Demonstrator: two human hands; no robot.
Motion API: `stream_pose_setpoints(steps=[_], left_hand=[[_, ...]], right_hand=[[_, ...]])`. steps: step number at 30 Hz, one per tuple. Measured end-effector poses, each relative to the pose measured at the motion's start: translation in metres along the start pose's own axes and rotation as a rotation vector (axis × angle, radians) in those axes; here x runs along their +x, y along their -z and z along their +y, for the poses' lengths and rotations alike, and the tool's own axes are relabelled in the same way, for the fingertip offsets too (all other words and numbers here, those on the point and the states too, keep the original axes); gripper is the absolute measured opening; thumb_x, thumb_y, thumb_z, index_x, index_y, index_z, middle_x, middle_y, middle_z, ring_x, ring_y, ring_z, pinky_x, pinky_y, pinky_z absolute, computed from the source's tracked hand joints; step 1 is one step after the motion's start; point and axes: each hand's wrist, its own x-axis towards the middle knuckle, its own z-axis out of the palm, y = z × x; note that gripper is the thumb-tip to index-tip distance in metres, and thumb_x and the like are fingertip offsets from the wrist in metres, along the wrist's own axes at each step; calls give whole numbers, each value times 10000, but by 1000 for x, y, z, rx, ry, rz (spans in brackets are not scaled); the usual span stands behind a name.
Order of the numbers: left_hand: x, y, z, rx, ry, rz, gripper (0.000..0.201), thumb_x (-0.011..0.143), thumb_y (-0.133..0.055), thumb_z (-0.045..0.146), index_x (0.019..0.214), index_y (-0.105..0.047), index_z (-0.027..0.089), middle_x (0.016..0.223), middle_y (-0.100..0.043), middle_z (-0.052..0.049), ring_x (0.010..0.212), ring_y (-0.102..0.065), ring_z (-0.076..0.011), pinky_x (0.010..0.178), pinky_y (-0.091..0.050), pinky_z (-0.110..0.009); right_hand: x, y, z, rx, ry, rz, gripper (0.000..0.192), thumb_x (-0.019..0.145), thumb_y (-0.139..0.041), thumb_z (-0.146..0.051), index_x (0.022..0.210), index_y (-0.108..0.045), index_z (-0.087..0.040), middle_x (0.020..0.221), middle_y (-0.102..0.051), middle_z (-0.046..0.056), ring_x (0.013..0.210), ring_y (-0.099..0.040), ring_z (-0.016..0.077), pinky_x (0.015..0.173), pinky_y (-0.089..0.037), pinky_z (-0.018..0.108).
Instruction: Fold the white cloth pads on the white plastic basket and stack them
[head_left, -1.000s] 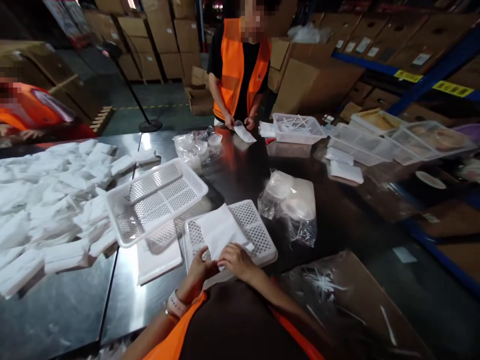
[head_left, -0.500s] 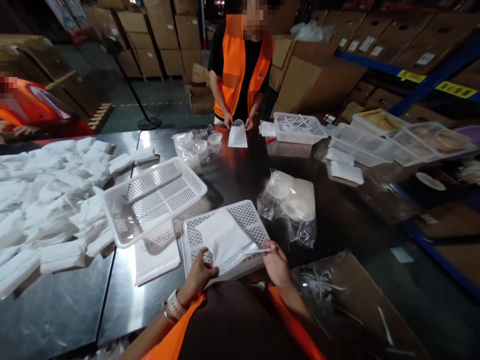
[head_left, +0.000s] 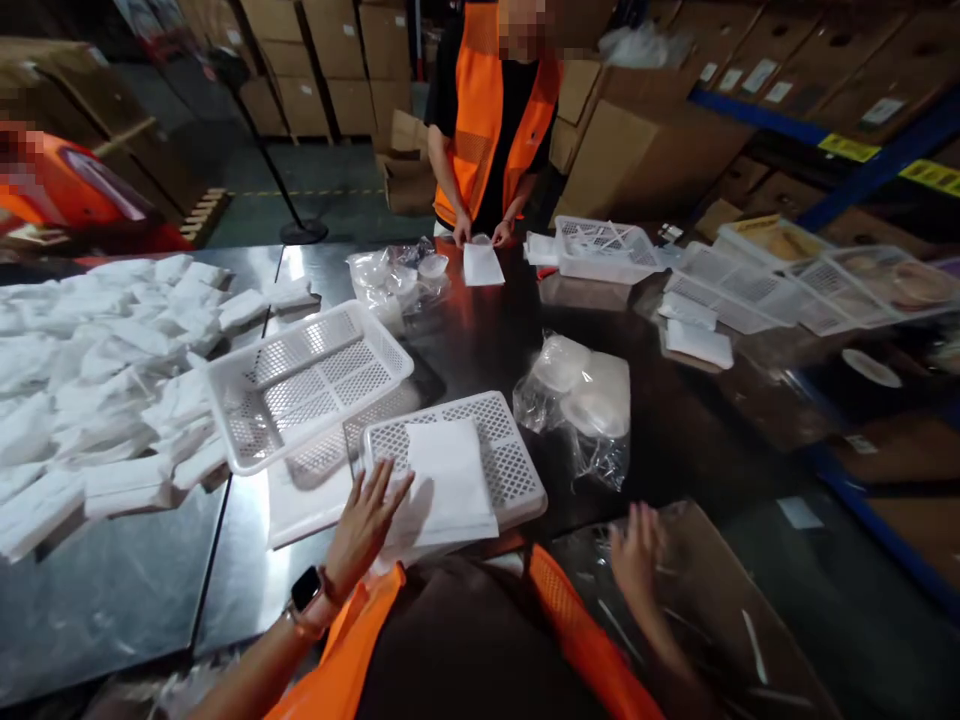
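Observation:
A flat white paper pouch [head_left: 450,475] lies on an upturned white perforated basket [head_left: 517,470] in front of me. My left hand [head_left: 373,515] is stretched out with its fingers spread at the pouch's left side, gripping nothing. Whether its fingertips touch the basket I cannot tell. Off to the right, my right hand [head_left: 637,550] is over an open cardboard box [head_left: 724,570]; it is slightly blurred, its fingers look extended and I see nothing in them. Thin white sticks, blurred, and clear plastic lie in that box.
Many wrapped white packets [head_left: 120,350] cover the left of the metal table. An upright white basket [head_left: 307,390] rests partly on a white stack [head_left: 300,510]. Bagged white bowls [head_left: 585,390] lie right of centre. Across the table, a co-worker [head_left: 480,130] handles a white pouch [head_left: 484,265].
The left hand has let go of the pouch and spread its fingers. The right hand has moved right, without the white stick it held. The pouch now lies flatter and straighter on the basket.

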Motion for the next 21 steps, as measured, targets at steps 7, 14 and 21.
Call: stream_pose_setpoints(steps=[7,14,21], left_hand=[[37,-24,-17,113,-537,-142,654,928,-540,208,1537,-328,319,1580,-411,-100,1451,-393,-258,1217,-232,-513],[48,-20,-14,3,-580,-210,553,925,-551,147,1435,-497,353,1580,-399,-120,1469,-359,-298,1180,-313,-544],[54,-22,-10,-169,-464,-289,494,816,-646,195,1293,-651,325,1581,-408,-101,1468,-349,-332,1196,-254,-597]], right_hand=[[24,-135,-58,-306,1006,-978,519,875,-570,-84,1322,-595,-346,1429,-585,54,1382,-476,228,1178,-329,541],[49,-160,-74,-290,1208,-1047,506,857,-491,-39,1321,-616,-196,1425,-568,170,1390,-465,253,1116,-423,542],[47,-157,-62,-167,1030,-1012,466,835,-486,-72,1249,-673,-179,1358,-627,161,1319,-544,241,1089,-469,496]])
